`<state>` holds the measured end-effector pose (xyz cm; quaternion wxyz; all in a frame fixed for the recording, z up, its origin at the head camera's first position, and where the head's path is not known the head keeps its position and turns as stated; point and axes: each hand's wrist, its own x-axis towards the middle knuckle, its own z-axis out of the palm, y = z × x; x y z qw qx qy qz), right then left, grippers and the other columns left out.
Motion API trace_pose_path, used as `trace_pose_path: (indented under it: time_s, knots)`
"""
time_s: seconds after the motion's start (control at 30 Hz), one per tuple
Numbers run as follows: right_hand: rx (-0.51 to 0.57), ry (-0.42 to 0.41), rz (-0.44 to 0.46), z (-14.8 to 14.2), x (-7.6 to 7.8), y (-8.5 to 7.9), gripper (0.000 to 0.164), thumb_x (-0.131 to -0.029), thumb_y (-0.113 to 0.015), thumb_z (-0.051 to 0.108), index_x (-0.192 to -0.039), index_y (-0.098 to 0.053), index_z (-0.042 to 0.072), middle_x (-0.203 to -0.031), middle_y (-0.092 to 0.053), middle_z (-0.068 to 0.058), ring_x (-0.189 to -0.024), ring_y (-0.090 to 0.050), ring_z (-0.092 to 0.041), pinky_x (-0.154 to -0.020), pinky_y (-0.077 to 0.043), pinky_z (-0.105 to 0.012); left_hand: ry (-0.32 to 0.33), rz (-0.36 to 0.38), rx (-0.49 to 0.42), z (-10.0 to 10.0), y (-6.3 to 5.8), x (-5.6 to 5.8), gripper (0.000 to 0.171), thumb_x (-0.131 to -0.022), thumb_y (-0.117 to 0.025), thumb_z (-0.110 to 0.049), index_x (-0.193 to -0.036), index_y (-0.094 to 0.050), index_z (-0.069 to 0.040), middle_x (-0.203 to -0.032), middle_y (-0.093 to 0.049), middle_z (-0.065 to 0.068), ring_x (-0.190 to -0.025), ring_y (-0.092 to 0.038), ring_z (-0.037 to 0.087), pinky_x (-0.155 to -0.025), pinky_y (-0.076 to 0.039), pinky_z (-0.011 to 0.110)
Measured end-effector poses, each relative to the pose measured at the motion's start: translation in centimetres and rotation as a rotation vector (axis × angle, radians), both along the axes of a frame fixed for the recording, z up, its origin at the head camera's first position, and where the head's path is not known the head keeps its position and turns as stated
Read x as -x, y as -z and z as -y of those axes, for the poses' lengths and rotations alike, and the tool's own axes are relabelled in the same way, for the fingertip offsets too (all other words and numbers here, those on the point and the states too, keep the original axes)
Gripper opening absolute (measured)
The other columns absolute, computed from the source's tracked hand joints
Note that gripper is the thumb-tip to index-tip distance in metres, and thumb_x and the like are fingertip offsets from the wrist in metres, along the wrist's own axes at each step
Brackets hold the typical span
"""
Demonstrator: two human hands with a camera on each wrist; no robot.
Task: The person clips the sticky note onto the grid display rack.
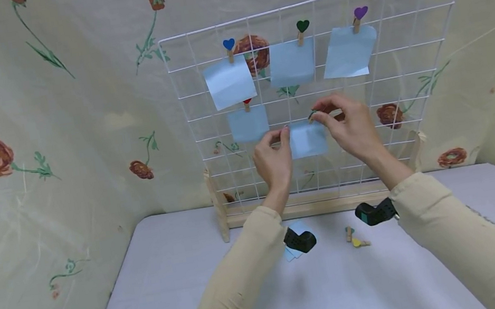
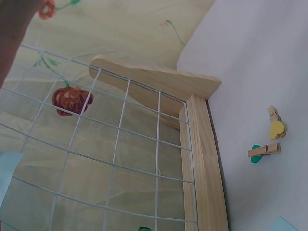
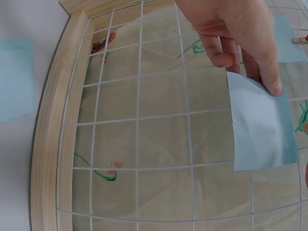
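A light-blue paper note [image 1: 308, 140] is up against the white wire grid [image 1: 392, 125], below the top row of notes. My left hand [image 1: 274, 160] pinches the note at its upper left corner between thumb and fingers; the right wrist view shows that pinch on the note's edge [image 3: 262, 130]. At the upper right corner, my right hand [image 1: 352, 125] pinches a small wooden clothespin [image 1: 311, 117] with a dark heart on it. Fingers partly cover this clothespin. To the left hangs another blue note [image 1: 249, 124], under a red-heart clothespin [image 1: 247, 105].
Blue-, green- and purple-heart clothespins hold three notes [image 1: 292, 63] along the top. A wooden stand [image 1: 304, 210] carries the grid. On the white table lie loose blue notes [image 1: 292, 254] and two clothespins, one yellow-hearted [image 2: 276, 129], one green-hearted [image 2: 257, 153]. Flowered cloth hangs behind.
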<state>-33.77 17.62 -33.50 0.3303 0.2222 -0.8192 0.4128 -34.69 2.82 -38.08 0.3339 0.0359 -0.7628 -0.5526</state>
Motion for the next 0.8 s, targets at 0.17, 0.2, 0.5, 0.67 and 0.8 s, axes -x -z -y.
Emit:
trace_pose_path:
  time_s: [0.17,0.2,0.5,0.67,0.8]
  knots:
    - [-0.009,0.007,0.003,0.1,0.1,-0.2,0.016,-0.090,-0.063,0.014,-0.104,-0.066,0.006,-0.101,-0.067,-0.009,-0.091,-0.059,-0.009,-0.068,-0.043,-0.009,0.011,-0.012,-0.012,0.1,0.0,0.1,0.021,-0.088,-0.065,-0.036,-0.088,-0.074,-0.017,-0.084,-0.074,-0.004,-0.055,-0.059,0.005,-0.050,-0.043,0.021]
    - [-0.013,0.007,0.003,0.1,0.1,-0.3,0.016,-0.090,-0.063,0.014,-0.104,-0.066,0.005,-0.101,-0.067,-0.009,-0.092,-0.060,-0.013,-0.068,-0.043,-0.008,0.014,-0.015,-0.016,0.1,0.0,0.0,0.021,-0.088,-0.065,-0.036,-0.088,-0.074,-0.017,-0.084,-0.074,-0.004,-0.055,-0.059,0.005,-0.050,-0.043,0.021]
    - [-0.003,0.003,0.004,0.4,0.2,-0.8,0.016,-0.091,-0.063,0.014,-0.103,-0.066,0.005,-0.099,-0.067,-0.012,-0.088,-0.063,-0.022,-0.068,-0.043,-0.008,0.022,-0.041,-0.013,0.3,0.0,-0.2,0.022,-0.089,-0.065,-0.036,-0.089,-0.074,-0.016,-0.085,-0.074,-0.003,-0.052,-0.057,0.005,-0.049,-0.042,0.020]
    - [0.004,0.011,0.000,0.4,0.2,-1.2,0.016,-0.091,-0.062,0.015,-0.103,-0.067,0.004,-0.098,-0.067,-0.011,-0.087,-0.063,-0.022,-0.067,-0.042,-0.006,0.057,-0.068,-0.010,0.2,-0.1,-0.3,0.021,-0.089,-0.065,-0.034,-0.089,-0.074,-0.015,-0.083,-0.074,-0.002,-0.058,-0.060,0.006,-0.051,-0.043,0.019]
    - [-0.006,0.011,-0.006,0.5,0.3,-1.4,0.017,-0.092,-0.061,0.016,-0.104,-0.066,0.004,-0.097,-0.067,-0.011,-0.085,-0.064,-0.022,-0.068,-0.042,-0.006,0.131,-0.090,-0.033,0.1,-0.2,-0.3,0.022,-0.090,-0.063,-0.032,-0.093,-0.073,-0.013,-0.078,-0.074,0.002,-0.048,-0.060,0.006,-0.047,-0.043,0.019]
